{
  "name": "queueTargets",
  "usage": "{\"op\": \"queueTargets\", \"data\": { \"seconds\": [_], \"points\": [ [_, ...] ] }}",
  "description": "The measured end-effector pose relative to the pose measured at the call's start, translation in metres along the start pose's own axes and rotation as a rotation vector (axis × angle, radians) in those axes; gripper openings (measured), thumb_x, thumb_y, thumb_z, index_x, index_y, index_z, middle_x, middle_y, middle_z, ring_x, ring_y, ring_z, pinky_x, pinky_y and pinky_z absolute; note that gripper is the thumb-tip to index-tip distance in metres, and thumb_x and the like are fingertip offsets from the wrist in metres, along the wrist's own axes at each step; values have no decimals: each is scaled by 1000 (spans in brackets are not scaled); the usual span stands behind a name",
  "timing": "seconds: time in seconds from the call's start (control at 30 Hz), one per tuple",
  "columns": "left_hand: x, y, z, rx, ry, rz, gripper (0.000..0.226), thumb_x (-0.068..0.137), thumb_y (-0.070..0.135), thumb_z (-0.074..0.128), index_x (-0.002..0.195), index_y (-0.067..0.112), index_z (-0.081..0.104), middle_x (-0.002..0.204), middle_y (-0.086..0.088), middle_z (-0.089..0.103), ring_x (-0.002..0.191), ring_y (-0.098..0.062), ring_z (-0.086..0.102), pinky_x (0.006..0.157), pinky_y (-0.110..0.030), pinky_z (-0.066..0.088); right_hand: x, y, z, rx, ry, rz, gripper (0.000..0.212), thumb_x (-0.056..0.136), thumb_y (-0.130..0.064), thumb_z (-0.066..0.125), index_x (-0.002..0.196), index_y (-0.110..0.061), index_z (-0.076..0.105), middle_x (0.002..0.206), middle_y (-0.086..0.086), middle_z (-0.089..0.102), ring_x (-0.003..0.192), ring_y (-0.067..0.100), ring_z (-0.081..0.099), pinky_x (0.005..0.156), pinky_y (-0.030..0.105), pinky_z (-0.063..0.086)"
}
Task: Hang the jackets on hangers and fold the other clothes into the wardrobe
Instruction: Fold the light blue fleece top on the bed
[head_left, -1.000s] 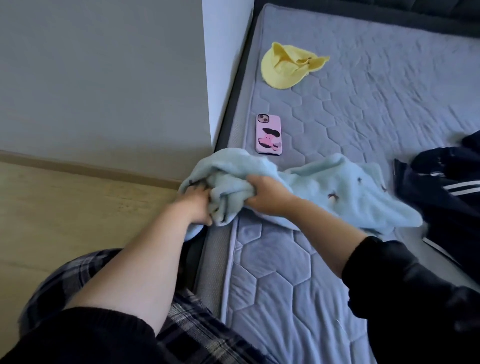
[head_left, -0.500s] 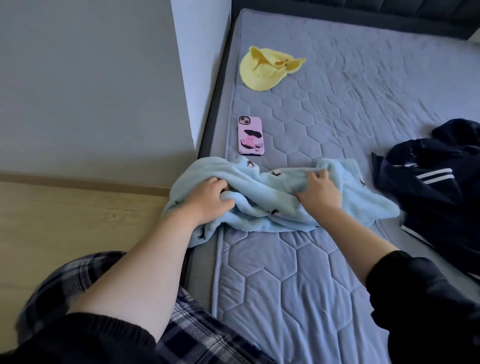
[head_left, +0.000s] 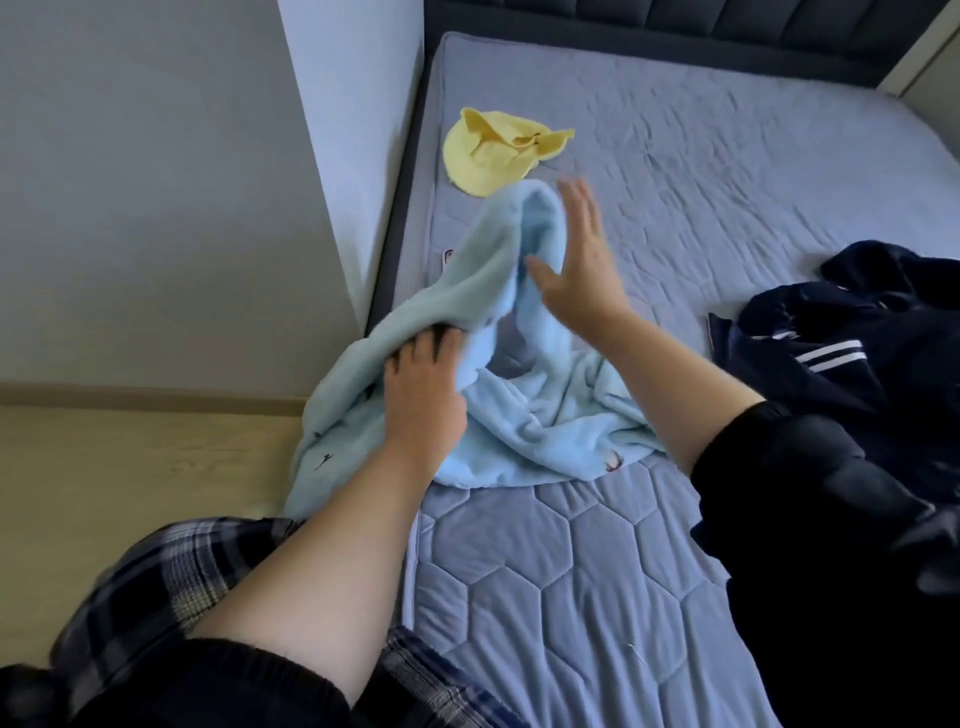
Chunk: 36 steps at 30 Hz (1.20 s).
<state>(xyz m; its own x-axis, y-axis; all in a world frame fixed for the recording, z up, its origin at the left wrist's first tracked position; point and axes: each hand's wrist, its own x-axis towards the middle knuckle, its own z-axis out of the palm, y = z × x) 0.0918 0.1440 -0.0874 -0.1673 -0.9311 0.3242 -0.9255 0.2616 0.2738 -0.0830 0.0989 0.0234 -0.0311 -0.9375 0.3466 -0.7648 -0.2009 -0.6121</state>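
Note:
A fluffy light blue garment (head_left: 540, 415) with small dark figures lies at the left edge of the bed. My left hand (head_left: 423, 387) grips its left part, fingers dug into the cloth. My right hand (head_left: 582, 262) is raised with straight fingers, flat against a lifted fold of the blue cloth that stretches toward the far side. A dark navy jacket (head_left: 852, 353) with white stripes lies crumpled to the right.
A yellow cloth (head_left: 493, 156) lies farther up the grey quilted mattress (head_left: 571, 597). A phone (head_left: 448, 256) is almost fully hidden under the blue fold. A white wall corner (head_left: 353, 156) borders the bed's left side; wooden floor (head_left: 130, 493) lies below it.
My right hand let go of the blue garment's middle and rose with fingers straight, pushing a fold away over the phone. My left hand keeps its grip on the left part.

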Motion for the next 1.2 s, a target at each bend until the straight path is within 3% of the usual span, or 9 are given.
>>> {"op": "queueTargets", "data": {
  "seconds": [0.17,0.33,0.43,0.53,0.73,0.87,1.0,1.1,1.2],
  "points": [
    [19,-2,-3,-260,29,-510,71,90,17,57,150,15,21,156,-14,22,142,-32,23,111,-47,25,-67,75,21,-388,-213,239,49,89,-28,59,132,-8,46,143,12,34,128,31,38,99,37,35],
    [15,17,21,-185,-11,188,62,72,3,63,132,7,48,139,-22,43,126,-39,40,102,-50,38,-109,126,14,-737,-373,530,73,87,-39,59,146,-17,22,139,14,36,125,34,40,94,43,40],
    [1,33,35,-176,-383,256,61,87,22,57,144,14,38,147,-10,35,133,-32,36,109,-39,30,-94,126,-2,-664,-419,682,55,89,-21,55,140,-15,33,130,15,49,118,35,51,86,40,44],
    [-4,30,49,-60,-434,252,67,91,33,53,149,16,25,155,-5,24,143,-23,20,115,-36,18,-68,122,-26,-694,-379,665,33,91,-12,48,123,-7,54,123,16,58,113,35,55,84,37,45],
    [2,32,37,-85,-136,70,65,82,19,63,142,12,38,143,-14,37,128,-34,38,105,-46,34,-16,138,-92,-246,407,799,28,87,-3,45,114,-5,54,117,16,58,109,33,54,87,36,43],
    [-2,29,42,-150,-356,123,60,88,39,60,141,16,40,142,-9,37,129,-29,37,103,-40,36,-1,163,-118,31,635,981,56,93,-15,51,144,-9,31,144,13,41,129,27,45,103,33,37],
    [-17,39,52,6,-539,332,90,79,70,47,152,27,17,159,-4,11,146,-24,11,115,-45,17,-26,182,-101,-122,519,1117,70,93,-34,56,147,-8,20,148,15,31,135,29,35,110,37,28],
    [-16,44,51,139,-667,360,83,90,47,50,153,29,-2,160,-1,-7,148,-22,-7,117,-52,8,-60,187,-57,34,306,1248,65,92,-47,53,133,0,38,134,20,49,121,34,51,103,43,41],
    [-14,47,49,28,-660,301,65,92,13,42,152,22,18,159,0,14,147,-19,9,117,-46,17,-88,173,-18,571,140,1371,38,89,-46,61,93,-8,53,88,16,65,82,31,65,76,40,55]
  ]
}}
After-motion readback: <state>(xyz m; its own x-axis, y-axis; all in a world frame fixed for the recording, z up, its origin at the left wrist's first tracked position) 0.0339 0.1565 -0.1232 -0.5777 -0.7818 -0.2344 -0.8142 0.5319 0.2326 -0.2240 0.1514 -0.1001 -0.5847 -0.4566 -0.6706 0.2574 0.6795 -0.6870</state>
